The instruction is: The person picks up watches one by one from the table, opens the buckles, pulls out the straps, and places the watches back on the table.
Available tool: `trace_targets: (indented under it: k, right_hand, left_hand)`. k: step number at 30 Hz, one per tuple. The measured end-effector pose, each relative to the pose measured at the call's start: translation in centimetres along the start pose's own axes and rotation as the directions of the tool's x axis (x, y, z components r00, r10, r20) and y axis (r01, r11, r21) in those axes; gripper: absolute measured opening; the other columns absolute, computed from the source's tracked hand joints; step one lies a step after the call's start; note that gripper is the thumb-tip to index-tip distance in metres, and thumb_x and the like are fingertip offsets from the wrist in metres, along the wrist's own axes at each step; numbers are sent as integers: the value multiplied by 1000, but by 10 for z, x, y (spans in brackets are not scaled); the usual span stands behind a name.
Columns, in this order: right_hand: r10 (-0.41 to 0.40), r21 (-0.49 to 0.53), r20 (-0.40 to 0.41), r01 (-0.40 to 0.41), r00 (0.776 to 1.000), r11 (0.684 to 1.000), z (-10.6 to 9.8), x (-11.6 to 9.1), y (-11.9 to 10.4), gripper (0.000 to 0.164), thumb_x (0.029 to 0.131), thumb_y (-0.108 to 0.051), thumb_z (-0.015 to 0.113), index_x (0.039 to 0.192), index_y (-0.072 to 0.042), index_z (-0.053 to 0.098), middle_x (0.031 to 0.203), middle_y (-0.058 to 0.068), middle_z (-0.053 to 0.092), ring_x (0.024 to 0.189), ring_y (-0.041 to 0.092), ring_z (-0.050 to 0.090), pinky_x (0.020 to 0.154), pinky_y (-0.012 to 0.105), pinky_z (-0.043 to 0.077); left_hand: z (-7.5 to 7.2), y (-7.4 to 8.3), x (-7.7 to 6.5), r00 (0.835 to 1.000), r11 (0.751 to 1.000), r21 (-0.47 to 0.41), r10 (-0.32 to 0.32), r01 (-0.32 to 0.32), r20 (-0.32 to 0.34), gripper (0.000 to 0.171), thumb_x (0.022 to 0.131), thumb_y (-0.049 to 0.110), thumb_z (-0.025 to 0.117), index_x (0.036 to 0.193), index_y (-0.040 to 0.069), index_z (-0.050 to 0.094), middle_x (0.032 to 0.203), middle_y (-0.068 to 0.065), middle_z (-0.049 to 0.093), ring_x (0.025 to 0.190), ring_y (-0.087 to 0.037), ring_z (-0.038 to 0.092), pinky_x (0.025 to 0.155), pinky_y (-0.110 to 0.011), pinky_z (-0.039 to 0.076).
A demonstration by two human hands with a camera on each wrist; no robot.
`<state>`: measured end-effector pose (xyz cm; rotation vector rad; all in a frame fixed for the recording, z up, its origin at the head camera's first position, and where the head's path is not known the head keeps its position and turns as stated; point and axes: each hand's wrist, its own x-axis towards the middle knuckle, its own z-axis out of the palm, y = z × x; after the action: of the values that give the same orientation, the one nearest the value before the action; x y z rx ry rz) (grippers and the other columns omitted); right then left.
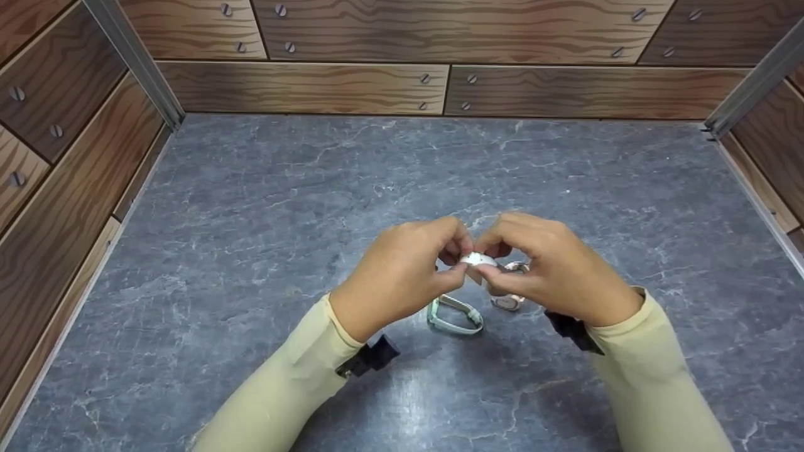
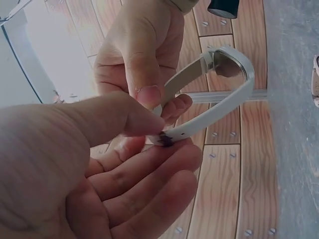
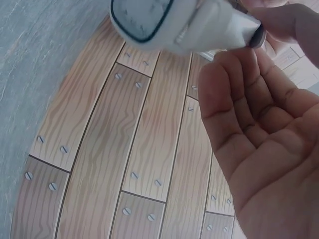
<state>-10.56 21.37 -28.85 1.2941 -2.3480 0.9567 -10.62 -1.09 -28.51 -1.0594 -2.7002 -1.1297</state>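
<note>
Above the marbled worktop (image 1: 282, 188), the left hand (image 1: 405, 270) and right hand (image 1: 556, 270) pinched a looped watch (image 1: 478, 258) by its smooth white strap (image 2: 214, 117). Only the right-wrist view showed its rounded, dark-rimmed face (image 3: 142, 17).

Below and between my left hand (image 1: 399, 273) and my right hand (image 1: 556, 270), a mint-green watch band (image 1: 456, 328) lies looped on my blue-grey marbled tabletop (image 1: 282, 220). Just beside it, partly hidden by my right fingers, I see a pale wristwatch (image 1: 506, 304). Well beyond both hands stands a wood-plank-patterned back wall (image 1: 352, 91), with a left metal post (image 1: 143, 63) and a right metal post (image 1: 757, 75) at its ends.
</note>
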Motion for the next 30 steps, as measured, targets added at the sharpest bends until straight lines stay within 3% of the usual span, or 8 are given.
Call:
trace_targets:
  k: [4,15,25,30]
  right_hand:
    - [2,-12,7,-2,1000,1000,0,-1,1,27,83,5,81,102,-11,70,90,-4,67,79,12,62,76,13,48]
    - [-3,-9,11,3,1000,1000,-1,-1,1,29,83,6,81,104,-11,71,93,-3,69,82,12,63,78,14,50]
    - [-13,-16,45,14,999,1000,-4,-2,-1,31,82,4,82,106,-11,71,97,-2,70,86,12,65,81,16,52]
    - [-17,-54,65,20,998,998,-4,-1,-2,28,82,-3,86,105,-10,72,96,-3,68,86,11,65,80,15,52]
  left_hand:
    - [0,1,1,999,999,-30,-32,33,22,13,92,7,73,104,11,69,100,2,76,92,-7,71,81,-19,56]
    - [1,3,1,998,997,-23,-68,69,5,12,91,8,74,102,11,71,96,2,75,87,-7,71,77,-19,55]
    - [1,3,-1,1000,1000,22,15,-14,-24,10,89,10,75,96,13,70,91,4,74,85,-8,69,75,-22,55]
    - [1,3,-2,999,999,43,21,-20,-26,9,88,12,76,95,15,70,91,5,74,84,-8,69,75,-22,55]
